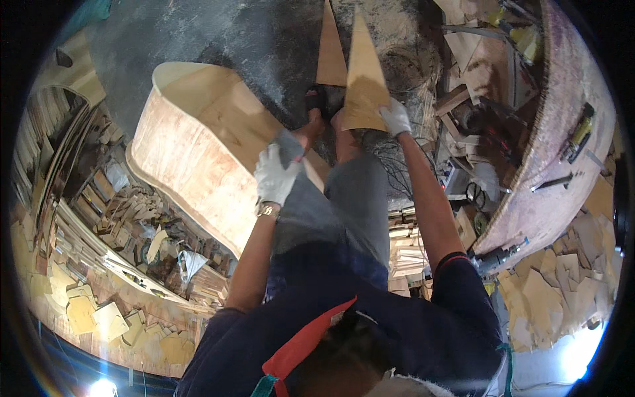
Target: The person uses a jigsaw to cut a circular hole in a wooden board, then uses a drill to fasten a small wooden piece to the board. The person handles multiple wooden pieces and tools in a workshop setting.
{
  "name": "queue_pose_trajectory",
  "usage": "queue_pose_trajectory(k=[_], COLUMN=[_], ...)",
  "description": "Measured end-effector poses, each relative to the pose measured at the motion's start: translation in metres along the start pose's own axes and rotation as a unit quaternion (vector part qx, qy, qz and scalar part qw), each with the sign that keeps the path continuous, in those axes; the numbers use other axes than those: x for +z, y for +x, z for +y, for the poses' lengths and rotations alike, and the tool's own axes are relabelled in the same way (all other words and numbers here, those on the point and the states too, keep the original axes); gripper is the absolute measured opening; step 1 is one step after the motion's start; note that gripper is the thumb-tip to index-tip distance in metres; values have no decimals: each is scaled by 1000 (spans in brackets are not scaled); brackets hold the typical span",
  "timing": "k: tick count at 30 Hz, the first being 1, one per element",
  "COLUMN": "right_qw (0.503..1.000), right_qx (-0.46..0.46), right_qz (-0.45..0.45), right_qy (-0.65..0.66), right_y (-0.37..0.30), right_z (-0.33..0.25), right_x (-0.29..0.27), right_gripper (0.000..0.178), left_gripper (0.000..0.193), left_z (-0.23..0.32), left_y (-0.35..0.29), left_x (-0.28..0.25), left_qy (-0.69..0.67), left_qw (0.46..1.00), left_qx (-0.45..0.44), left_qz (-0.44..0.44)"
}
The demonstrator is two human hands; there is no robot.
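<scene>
My right hand (395,118), in a pale work glove, grips the lower right corner of a long triangular plywood sheet (367,83). The sheet stands in front of my feet with its narrow tip pointing away. My left hand (274,175), also gloved, is closed over my left thigh. From it sticks out a flat grey blade-like piece (289,147) with a bit of red by the fingers; its exact kind is unclear. Left of that hand lies a large curved wooden shell (192,159) with a pale open top. A second triangular plywood piece (331,53) lies beyond my feet.
Curved wooden strips (56,172) and heaps of offcuts (142,218) crowd the left. At the right stands a big curved panel (562,152) with tools on it. Cables (397,169), scissors (475,194) and a power drill (499,257) lie nearby. Dark concrete floor (178,36) spreads ahead.
</scene>
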State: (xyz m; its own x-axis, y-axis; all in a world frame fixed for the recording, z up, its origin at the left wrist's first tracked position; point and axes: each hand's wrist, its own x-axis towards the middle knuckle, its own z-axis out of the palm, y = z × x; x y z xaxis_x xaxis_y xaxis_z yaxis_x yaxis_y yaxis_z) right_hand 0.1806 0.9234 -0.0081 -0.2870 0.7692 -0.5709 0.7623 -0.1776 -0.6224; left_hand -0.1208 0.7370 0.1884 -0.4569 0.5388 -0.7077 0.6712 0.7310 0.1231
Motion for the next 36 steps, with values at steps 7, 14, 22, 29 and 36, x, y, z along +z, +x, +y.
queue_pose_trajectory(k=[7,14,22,29,36], right_qw=[989,950,946,717,437], right_qx=[30,292,200,364,234], right_qz=[-55,-68,156,524,803], right_qy=[135,-90,203,280,331], right_y=[98,137,-17,-206,-360], right_z=[65,128,101,35,37], right_x=[132,173,150,13,-166], right_gripper=[37,57,31,18,35], left_gripper=[70,62,62,55,57], left_z=[5,-20,-9,13,23], left_y=[49,75,89,97,109], left_x=[64,71,61,53,49], left_qy=[184,258,270,293,368], left_qw=[979,965,958,947,919], left_qx=[-40,5,26,39,71], left_qz=[-79,-55,-90,-122,-122])
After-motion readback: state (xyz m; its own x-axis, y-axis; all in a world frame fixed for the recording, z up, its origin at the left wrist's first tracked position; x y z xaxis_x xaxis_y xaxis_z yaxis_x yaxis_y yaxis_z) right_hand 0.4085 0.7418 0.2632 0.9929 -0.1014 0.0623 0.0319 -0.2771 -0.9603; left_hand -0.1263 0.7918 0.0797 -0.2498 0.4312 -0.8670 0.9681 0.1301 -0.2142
